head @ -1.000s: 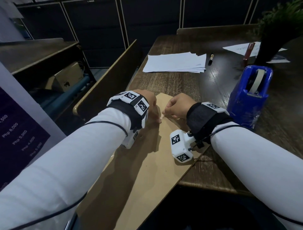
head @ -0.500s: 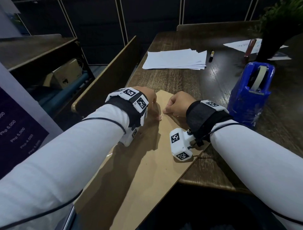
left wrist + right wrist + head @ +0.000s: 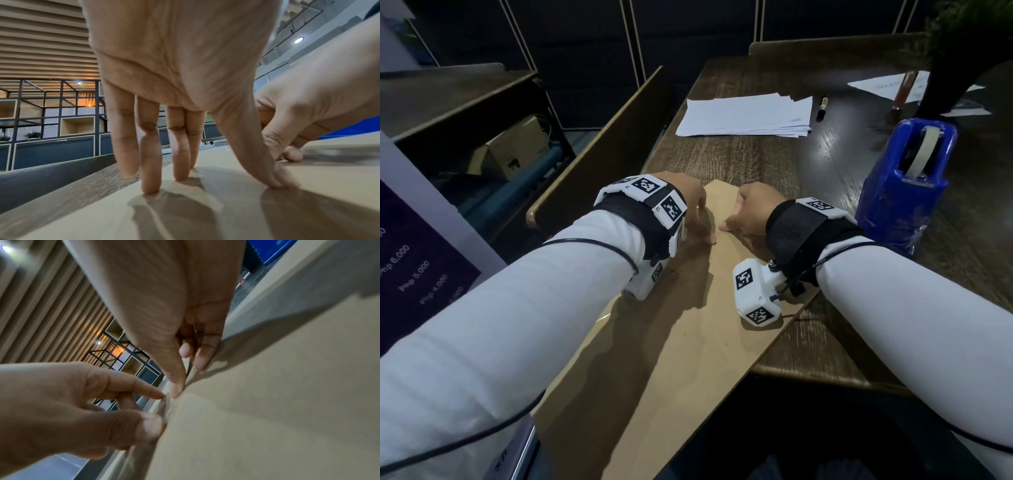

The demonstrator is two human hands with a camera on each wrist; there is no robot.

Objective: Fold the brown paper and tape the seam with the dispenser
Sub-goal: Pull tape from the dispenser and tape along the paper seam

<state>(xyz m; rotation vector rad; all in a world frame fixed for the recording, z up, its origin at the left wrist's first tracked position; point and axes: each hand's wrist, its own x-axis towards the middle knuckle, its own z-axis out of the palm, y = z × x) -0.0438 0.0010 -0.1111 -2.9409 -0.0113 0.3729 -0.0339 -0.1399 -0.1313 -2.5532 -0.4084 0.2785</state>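
Observation:
The folded brown paper lies on the dark wooden table, and its near end hangs over the table's front edge. My left hand rests on its far end with straight fingers and thumb pressing down. My right hand is right beside it, fingers curled in and the thumb tip on the paper. A small clear piece of tape lies on the paper between the two thumbs. The blue tape dispenser stands to the right of my right wrist, untouched.
A stack of white sheets lies farther back, with a small marker beside it. A dark plant pot and more papers sit at the back right. A wooden panel runs along the table's left side.
Both hands stay at the same spot on the paper's far end. Only the view has shifted slightly.

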